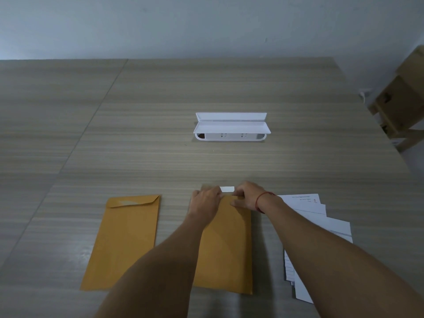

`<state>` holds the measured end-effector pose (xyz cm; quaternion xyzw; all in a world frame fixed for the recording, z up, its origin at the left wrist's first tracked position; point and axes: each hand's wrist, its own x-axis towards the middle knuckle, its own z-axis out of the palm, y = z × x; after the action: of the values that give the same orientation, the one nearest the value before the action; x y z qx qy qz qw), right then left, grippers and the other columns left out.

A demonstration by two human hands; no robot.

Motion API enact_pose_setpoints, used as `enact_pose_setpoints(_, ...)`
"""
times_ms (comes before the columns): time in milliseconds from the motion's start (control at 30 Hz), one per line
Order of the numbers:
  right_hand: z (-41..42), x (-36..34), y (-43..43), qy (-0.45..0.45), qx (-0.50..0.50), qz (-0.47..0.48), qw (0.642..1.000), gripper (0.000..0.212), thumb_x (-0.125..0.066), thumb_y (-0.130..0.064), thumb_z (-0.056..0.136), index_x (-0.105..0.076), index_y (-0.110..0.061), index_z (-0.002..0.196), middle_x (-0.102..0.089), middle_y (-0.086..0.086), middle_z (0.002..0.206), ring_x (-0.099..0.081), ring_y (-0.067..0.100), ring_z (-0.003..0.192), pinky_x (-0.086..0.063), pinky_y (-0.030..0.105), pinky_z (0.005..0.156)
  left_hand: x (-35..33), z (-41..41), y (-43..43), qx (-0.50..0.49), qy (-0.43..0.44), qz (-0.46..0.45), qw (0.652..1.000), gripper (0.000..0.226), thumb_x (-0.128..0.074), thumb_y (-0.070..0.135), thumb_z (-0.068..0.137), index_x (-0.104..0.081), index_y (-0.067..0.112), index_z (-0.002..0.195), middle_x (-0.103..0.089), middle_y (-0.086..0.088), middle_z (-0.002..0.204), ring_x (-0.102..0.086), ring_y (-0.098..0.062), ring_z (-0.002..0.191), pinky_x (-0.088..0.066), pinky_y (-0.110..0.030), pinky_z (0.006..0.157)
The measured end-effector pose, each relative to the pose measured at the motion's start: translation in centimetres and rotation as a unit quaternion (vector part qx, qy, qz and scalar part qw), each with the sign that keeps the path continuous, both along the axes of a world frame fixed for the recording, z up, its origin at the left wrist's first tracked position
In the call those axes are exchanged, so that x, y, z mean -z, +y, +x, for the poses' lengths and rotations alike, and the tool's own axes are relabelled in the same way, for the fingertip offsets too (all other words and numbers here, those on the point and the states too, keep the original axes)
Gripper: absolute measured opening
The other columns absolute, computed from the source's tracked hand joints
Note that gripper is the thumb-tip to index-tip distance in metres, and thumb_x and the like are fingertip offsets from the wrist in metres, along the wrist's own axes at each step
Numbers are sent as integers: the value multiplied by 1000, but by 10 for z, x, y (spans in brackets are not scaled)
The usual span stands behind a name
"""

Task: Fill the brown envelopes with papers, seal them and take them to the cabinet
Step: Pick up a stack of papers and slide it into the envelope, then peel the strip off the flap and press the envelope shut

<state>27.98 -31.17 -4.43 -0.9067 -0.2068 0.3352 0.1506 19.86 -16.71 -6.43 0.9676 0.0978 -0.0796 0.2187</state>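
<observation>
Head view: pinching the far, flap end of the middle brown envelope (226, 249) with left hand (206, 200) and right hand (246, 196), fingers curled at either end of a white strip (227, 189). Lying flat on the table (160, 157), long axis running straight away from the body, mouth at the fingertips, both hands equally near. Probably sealing next: peel sideways, then fold down toward the body; second envelope (121, 242) just left, papers (321, 226) just right.
</observation>
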Motion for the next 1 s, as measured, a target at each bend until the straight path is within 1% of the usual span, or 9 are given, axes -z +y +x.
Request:
enact_pose_setpoints(100,2,-1,-1,-12,-12,-15,1000,32,-64,-37,88,-67,-23,117,-67,0,117,-61,22,108,-48,34,92,8,-3,-3,-10,-17,-6,1000,26,-35,30,102,-57,15,99,-66,-1,99,-59,-26,98,-37,-35,86)
enact_pose_setpoints(200,2,2,-4,-23,-13,-25,999,33,-63,-37,88,-66,-27,120,-65,-2,120,-60,22,112,-47,35,98,12,-3,-4,-16,-42,-17,999,27,-40,30,100,-60,14,96,-64,-1,100,-57,-25,99,-42,-37,84)
enact_pose_setpoints(267,0,4,-5,-21,-5,-22,1000,32,-64,-38,88,-67,-27,117,-66,-2,119,-60,21,112,-48,35,98,12,-3,-4,-9,-35,-1,999,27,-39,31,100,-61,14,97,-66,-2,99,-56,-24,100,-41,-36,83)
enact_pose_setpoints(400,-3,5,-2,-13,22,2,1000,28,-64,-36,88,-69,-23,112,-67,-1,117,-61,21,110,-47,33,98,15,-5,-1,-26,-28,-17,999,24,-46,29,97,-64,14,100,-65,-4,102,-57,-26,104,-43,-37,85)
enact_pose_setpoints(467,-1,8,-2,-14,55,18,998,22,-66,-33,88,-69,-22,107,-67,-1,114,-61,21,108,-48,36,98,15,-6,0,-42,-52,-36,997,24,-57,26,91,-63,12,110,-60,-5,112,-54,-24,111,-44,-36,91)
enact_pose_setpoints(567,0,13,0,-4,132,62,989,12,-68,-27,85,-68,-24,97,-68,-1,109,-62,21,106,-50,39,97,13,-9,6,-52,-56,-3,997,57,-64,34,86,-46,9,135,-47,-5,140,-40,-22,133,-34,-31,107)
enact_pose_setpoints(667,0,19,7,-10,172,86,981,9,-65,-23,87,-67,-22,96,-68,-1,110,-63,21,106,-51,40,97,20,-9,13,-30,29,0,999,82,-52,49,92,-12,9,152,-11,-6,161,-8,-21,149,-15,-34,120)
enact_pose_setpoints(833,-3,28,16,-15,208,82,975,17,-68,-25,86,-68,-19,102,-68,2,110,-63,22,104,-51,41,96,36,-15,10,-2,94,41,995,78,-27,55,98,8,12,152,11,-6,161,9,-20,149,0,-37,121)
enact_pose_setpoints(1000,-5,31,22,-43,219,67,973,18,-69,-30,85,-68,-19,100,-69,1,107,-64,22,102,-52,38,93,42,-14,9,-7,107,55,993,76,-22,54,98,13,13,152,17,-5,160,14,-19,149,5,-36,120)
